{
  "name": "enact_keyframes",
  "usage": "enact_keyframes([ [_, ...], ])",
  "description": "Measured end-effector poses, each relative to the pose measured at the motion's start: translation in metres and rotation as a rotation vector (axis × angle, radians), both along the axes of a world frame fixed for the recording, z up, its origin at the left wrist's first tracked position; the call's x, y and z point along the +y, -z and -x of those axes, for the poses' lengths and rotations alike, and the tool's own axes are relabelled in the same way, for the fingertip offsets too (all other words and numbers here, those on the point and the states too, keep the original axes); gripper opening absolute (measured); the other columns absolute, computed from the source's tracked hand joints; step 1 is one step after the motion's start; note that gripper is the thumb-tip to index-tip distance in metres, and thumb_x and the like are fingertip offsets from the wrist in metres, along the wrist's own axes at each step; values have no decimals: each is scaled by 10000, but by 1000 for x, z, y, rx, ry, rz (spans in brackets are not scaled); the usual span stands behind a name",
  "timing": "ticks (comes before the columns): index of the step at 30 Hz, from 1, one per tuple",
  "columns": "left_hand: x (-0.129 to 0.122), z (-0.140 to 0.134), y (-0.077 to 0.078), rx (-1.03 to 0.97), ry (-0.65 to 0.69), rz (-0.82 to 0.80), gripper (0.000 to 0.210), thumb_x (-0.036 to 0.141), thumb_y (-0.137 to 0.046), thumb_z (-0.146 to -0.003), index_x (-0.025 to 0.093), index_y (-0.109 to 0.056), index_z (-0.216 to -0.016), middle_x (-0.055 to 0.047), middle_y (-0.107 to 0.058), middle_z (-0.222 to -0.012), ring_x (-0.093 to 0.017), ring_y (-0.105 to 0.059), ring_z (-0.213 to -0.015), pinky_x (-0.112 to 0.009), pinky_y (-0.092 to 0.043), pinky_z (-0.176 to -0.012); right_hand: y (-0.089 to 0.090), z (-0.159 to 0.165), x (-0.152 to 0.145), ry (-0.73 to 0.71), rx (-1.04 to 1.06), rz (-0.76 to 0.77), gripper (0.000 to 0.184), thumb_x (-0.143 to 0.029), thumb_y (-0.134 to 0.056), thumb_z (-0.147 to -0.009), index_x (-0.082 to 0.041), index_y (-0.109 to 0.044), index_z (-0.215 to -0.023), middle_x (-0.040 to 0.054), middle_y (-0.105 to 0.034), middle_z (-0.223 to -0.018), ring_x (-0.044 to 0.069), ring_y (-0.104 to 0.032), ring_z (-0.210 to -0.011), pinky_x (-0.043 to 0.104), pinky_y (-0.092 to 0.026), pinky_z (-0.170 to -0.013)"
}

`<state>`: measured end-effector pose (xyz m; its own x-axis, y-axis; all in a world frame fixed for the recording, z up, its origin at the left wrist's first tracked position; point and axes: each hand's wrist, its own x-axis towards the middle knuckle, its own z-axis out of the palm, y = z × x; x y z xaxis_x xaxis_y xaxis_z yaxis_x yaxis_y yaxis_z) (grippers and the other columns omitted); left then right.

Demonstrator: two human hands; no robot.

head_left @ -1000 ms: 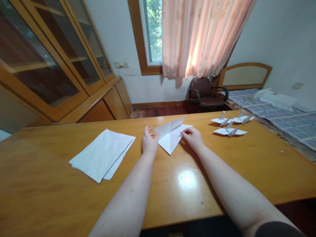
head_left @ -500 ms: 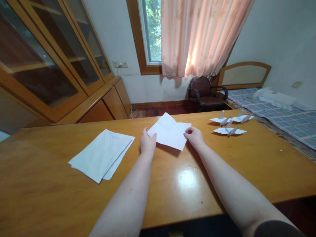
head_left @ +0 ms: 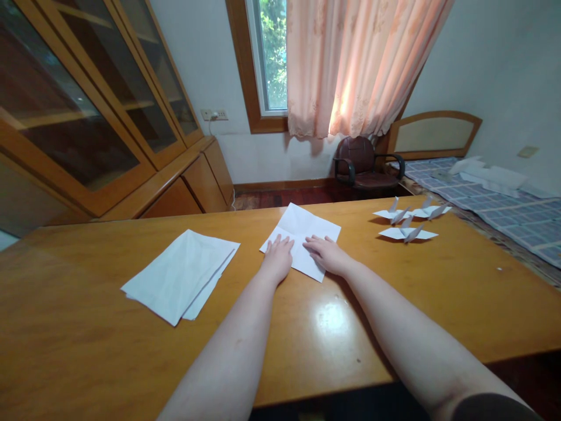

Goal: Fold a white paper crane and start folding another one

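A creased white square sheet of paper [head_left: 302, 225] lies spread on the wooden table [head_left: 289, 339]. My left hand [head_left: 279, 257] rests on its left part, fingers stretched out and apart. Across from it, my right hand [head_left: 326, 254] lies palm down on the paper's right part, its fingers extended too. Neither hand grips anything; the paper under both palms is hidden.
Left of my hands lies a stack of white paper sheets [head_left: 182, 275]. Several folded paper cranes [head_left: 407, 233] stand at the table's far right. Beyond the table are a brown armchair [head_left: 362, 164], a bed [head_left: 504, 193] and a glass-doored cabinet [head_left: 100, 99].
My hands have let go of the paper's side edges and moved inward onto it. The sheet, held slightly raised and bent before, now lies flatter on the table.
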<state>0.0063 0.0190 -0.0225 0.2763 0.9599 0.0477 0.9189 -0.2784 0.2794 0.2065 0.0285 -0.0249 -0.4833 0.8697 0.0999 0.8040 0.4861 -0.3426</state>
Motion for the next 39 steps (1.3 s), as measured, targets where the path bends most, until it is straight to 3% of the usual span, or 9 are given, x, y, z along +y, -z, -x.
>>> enact_keyframes([
  [3,-1,-1,6,11,42,48,517,341,-350,-881,288,-357,-1396,-30,-294,-1496,-264,-213,-1385,-512,-136,-1111,1,2,-1,44,-78,46,528,-470,-414,-893,-291,-378,-1389,53,-316,-1481,261,-259,-1364,516,-183,-1079],
  [9,-2,8,6,36,-281,95,730,611,-322,-820,225,-279,-1438,-93,-181,-1525,-364,-103,-1394,-608,-77,-1082,0,-27,16,453,-113,97,644,-552,-353,-882,-216,-305,-1429,110,-230,-1507,300,-204,-1379,592,-133,-1065],
  [13,-2,9,3,64,-443,89,809,621,-330,-802,114,-281,-1430,-172,-174,-1512,-370,-46,-1396,-590,-48,-1093,2,-36,20,508,-87,95,594,-498,-347,-895,-211,-330,-1415,105,-253,-1500,290,-221,-1373,606,-118,-1060],
  [16,-5,4,-1,84,-304,82,886,673,-411,-743,125,-285,-1428,-172,-141,-1519,-382,28,-1393,-618,11,-1074,5,-35,20,513,-68,57,578,-490,-374,-888,-209,-371,-1393,119,-292,-1483,298,-247,-1360,610,-124,-1056],
  [20,-14,-4,-11,45,194,99,957,695,-540,-664,259,-215,-1452,-89,-146,-1534,-345,18,-1404,-608,51,-1073,7,-36,21,514,-21,7,542,-482,-417,-876,-206,-448,-1341,132,-367,-1444,305,-296,-1334,598,-142,-1055],
  [22,-17,-5,-14,15,316,87,1004,708,-573,-629,295,-179,-1456,-73,-124,-1540,-331,6,-1408,-588,45,-1083,8,-38,23,523,3,-2,521,-475,-425,-875,-205,-479,-1317,133,-397,-1425,307,-317,-1322,594,-153,-1053],
  [32,-14,-2,-12,2,239,169,1033,729,-558,-627,225,-204,-1456,-123,-145,-1529,-331,-86,-1404,-541,-48,-1109,7,-44,28,605,195,0,426,-399,-423,-878,-199,-554,-1231,124,-555,-1285,301,-444,-1241,558,-221,-1049],
  [36,-11,-4,-13,-23,269,122,792,623,-593,-697,285,-376,-1380,-95,-303,-1486,-334,-204,-1377,-562,-100,-1098,8,-50,32,725,516,-2,431,-322,-379,-883,-144,-534,-1243,135,-626,-1169,249,-568,-1099,407,-408,-953],
  [39,-10,-4,-15,-34,300,87,549,500,-556,-798,329,-456,-1309,-69,-423,-1420,-305,-308,-1338,-578,-141,-1081,10,-54,35,722,616,-38,469,-167,-364,-835,-136,-501,-1283,129,-615,-1174,214,-580,-1072,366,-434,-935],
])
